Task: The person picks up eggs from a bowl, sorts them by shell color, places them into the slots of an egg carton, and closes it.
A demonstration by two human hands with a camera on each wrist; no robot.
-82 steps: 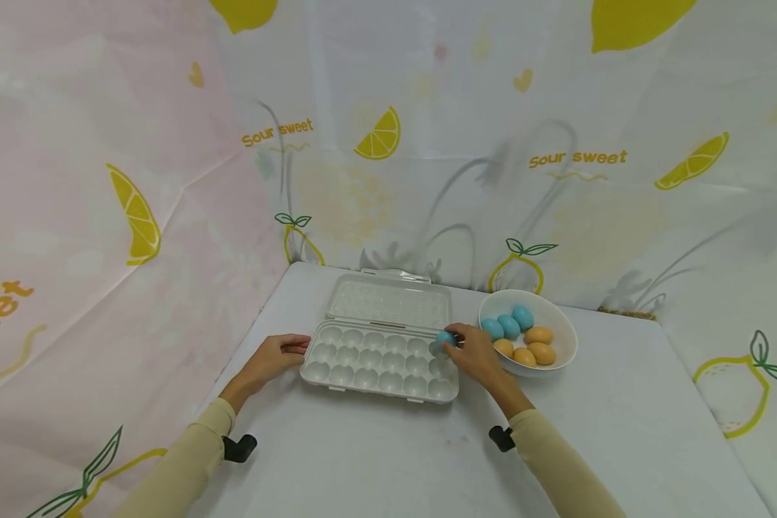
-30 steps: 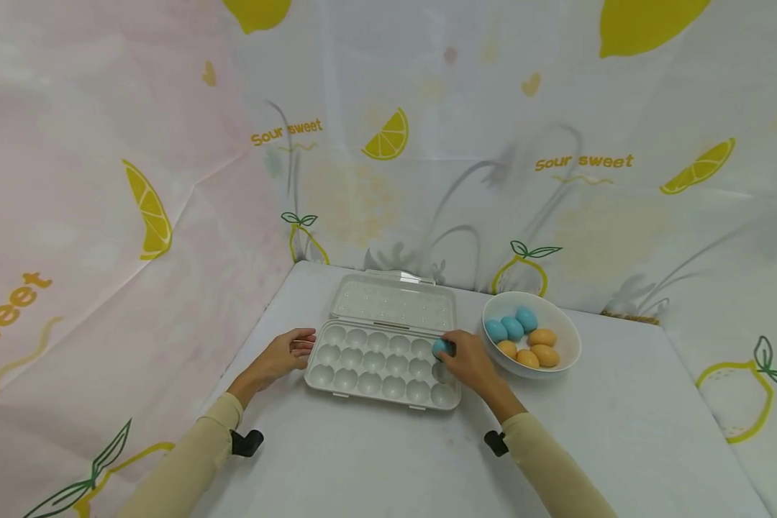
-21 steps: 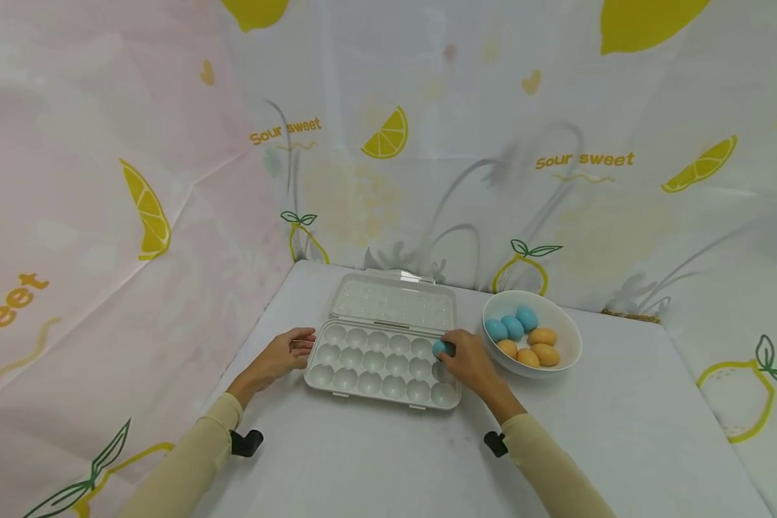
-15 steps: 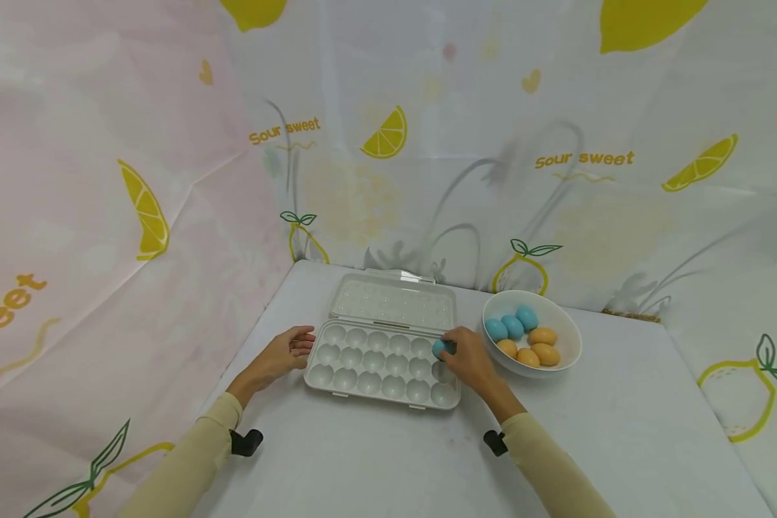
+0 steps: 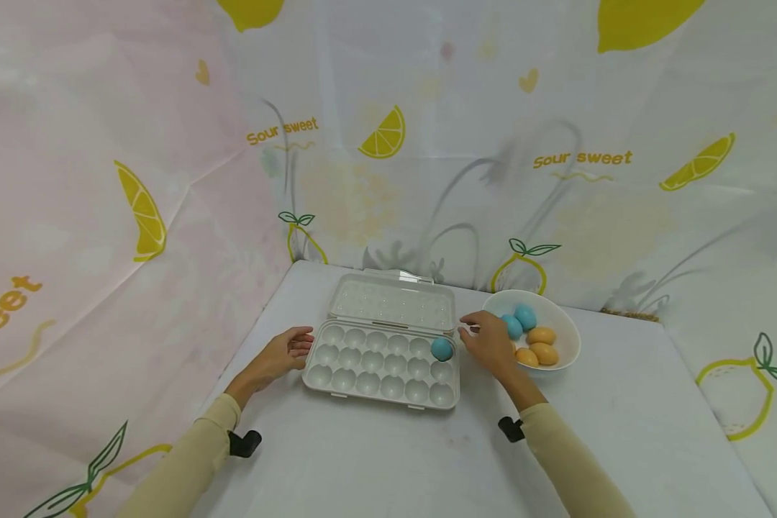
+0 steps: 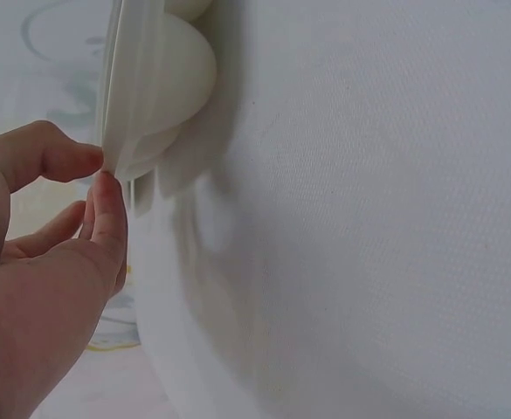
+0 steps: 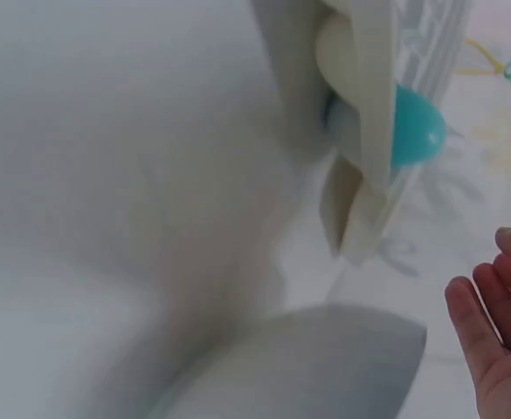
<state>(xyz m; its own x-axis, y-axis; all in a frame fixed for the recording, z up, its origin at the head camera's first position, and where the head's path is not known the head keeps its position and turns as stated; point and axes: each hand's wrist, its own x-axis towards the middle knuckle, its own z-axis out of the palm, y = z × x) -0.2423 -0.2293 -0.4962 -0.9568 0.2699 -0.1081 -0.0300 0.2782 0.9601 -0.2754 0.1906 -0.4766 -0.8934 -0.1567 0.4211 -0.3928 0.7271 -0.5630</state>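
Observation:
A pale plastic egg box (image 5: 380, 365) lies with its see-through lid (image 5: 393, 301) swung back. One blue egg (image 5: 442, 350) sits in the back right cup; the other cups hold nothing. My left hand (image 5: 281, 355) is at the box's left edge, and in the left wrist view thumb and fingertip (image 6: 107, 188) pinch its rim. Between box and bowl hovers my right hand (image 5: 490, 342), fingers loosely bent and holding nothing. It partly covers the white bowl (image 5: 566, 329), where blue eggs (image 5: 525, 316) and orange eggs (image 5: 544, 353) lie.
A white cloth covers the table (image 5: 388, 460). Lemon-printed sheets (image 5: 453, 108) hang behind and on the left. The bowl stands just right of the box, with a narrow gap between them. A black wrist mount (image 5: 244, 444) sits on the left forearm.
My right hand has lowered the blue egg into the back right cup and let go. It has then moved right, toward the bowl. The left hand stays at the box edge.

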